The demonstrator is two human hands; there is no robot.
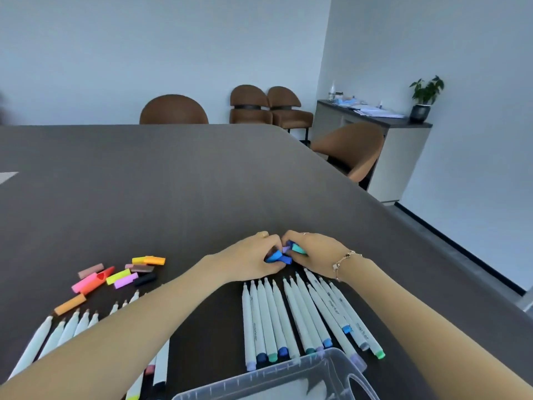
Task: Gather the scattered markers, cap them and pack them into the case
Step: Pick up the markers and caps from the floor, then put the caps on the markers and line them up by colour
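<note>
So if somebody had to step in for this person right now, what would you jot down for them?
Left hand and right hand: both curled round a bunch of blue and teal caps at the table's middle.
Uncapped markers: one row below the hands, another at the left.
Warm-coloured caps lie loose at the left.
Clear case sits at the near edge.
Done: markers gathered into rows.
Left: capping and packing.
</note>
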